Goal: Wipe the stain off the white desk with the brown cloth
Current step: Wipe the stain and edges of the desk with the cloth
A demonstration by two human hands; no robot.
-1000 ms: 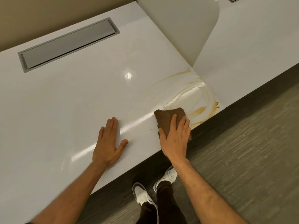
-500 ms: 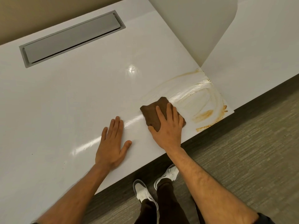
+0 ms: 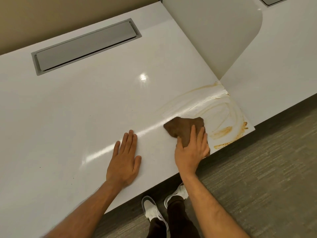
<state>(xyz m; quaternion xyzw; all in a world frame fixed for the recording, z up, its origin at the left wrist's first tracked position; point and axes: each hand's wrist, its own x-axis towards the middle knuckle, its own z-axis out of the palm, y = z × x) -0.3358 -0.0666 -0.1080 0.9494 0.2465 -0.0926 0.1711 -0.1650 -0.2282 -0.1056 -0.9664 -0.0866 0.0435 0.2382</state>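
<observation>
The white desk (image 3: 77, 103) carries an orange-brown stain (image 3: 223, 130) smeared in arcs at its front right corner, with darker streaks along the front edge. A crumpled brown cloth (image 3: 181, 127) lies flat on the desk just left of the stain. My right hand (image 3: 191, 150) presses down on the cloth's near part, fingers spread over it. Left of the cloth, my left hand (image 3: 124, 158) rests palm down on the bare desk, fingers together, holding nothing.
A grey cable-tray lid (image 3: 85, 46) is set into the desk at the back. An upright white divider panel (image 3: 214, 35) separates this desk from the neighbouring one (image 3: 274, 74). The desk's front edge runs just below my hands, with grey carpet (image 3: 257, 177) and my shoes (image 3: 151, 210) beneath.
My right hand has slid the cloth left and away from the edge, then back right toward the stain and the front edge. My left hand has stayed planted.
</observation>
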